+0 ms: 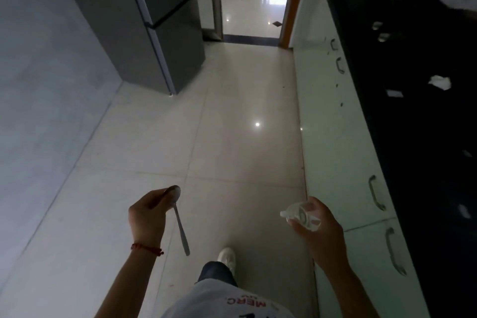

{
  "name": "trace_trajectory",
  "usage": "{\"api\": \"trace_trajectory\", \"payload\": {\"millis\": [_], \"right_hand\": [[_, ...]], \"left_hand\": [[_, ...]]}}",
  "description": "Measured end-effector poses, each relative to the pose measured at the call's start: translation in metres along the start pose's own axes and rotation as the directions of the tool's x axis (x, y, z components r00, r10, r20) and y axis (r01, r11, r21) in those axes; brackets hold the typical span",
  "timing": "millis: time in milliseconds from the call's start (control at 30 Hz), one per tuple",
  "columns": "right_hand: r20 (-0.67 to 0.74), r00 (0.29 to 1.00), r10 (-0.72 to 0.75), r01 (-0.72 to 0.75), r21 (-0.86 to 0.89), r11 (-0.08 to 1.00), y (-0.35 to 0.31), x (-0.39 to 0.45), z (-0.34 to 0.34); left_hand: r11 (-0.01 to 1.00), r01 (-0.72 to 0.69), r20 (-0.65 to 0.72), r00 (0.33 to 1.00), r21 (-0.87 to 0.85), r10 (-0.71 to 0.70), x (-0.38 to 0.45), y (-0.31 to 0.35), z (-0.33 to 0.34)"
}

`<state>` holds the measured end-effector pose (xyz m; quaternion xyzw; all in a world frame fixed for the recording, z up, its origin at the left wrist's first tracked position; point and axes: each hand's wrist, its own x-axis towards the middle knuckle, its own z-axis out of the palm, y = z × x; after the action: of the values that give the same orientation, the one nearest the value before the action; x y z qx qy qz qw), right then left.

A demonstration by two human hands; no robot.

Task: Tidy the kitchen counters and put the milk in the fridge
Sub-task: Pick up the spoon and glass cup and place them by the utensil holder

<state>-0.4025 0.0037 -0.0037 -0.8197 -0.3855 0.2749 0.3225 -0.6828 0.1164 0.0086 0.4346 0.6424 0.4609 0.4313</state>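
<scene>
My left hand [149, 217] is closed around a metal spoon [180, 227], bowl end up by my fingers, handle hanging down over the floor. My right hand [317, 227] grips a small clear plastic cup or bottle [300, 215] lying sideways in my fingers. The grey two-door fridge [165, 20] stands ahead on the left, both doors closed. The black counter [413, 111] runs along the right, with a crumpled white paper [440, 82] and a small white scrap [395, 93] on it. No milk is visible.
Pale cabinet fronts [335, 137] with metal handles line the right under the counter. A grey wall [51, 72] bounds the left. An open doorway [255, 0] lies straight ahead past the tiled floor [206, 137]. My shoe [227, 258] shows below.
</scene>
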Motion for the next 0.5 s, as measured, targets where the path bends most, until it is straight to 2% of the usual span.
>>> {"api": "trace_trajectory", "payload": {"millis": [200, 333, 500], "right_hand": [[0.019, 1.0, -0.003, 0.003, 0.012, 1.0, -0.051, 0.083, 0.037], [0.017, 0.999, 0.033, -0.033, 0.018, 0.999, -0.065, 0.126, 0.048], [0.002, 0.997, 0.078, -0.078, 0.009, 0.997, -0.078, 0.2, 0.056]], "left_hand": [[0.999, 0.011, 0.032, 0.999, 0.031, -0.012, 0.096, 0.017, 0.022], [1.0, 0.011, 0.099, 0.995, 0.016, -0.012, 0.154, 0.034, 0.059], [0.999, -0.017, 0.103, 0.994, -0.029, 0.02, 0.242, 0.058, 0.116]]}}
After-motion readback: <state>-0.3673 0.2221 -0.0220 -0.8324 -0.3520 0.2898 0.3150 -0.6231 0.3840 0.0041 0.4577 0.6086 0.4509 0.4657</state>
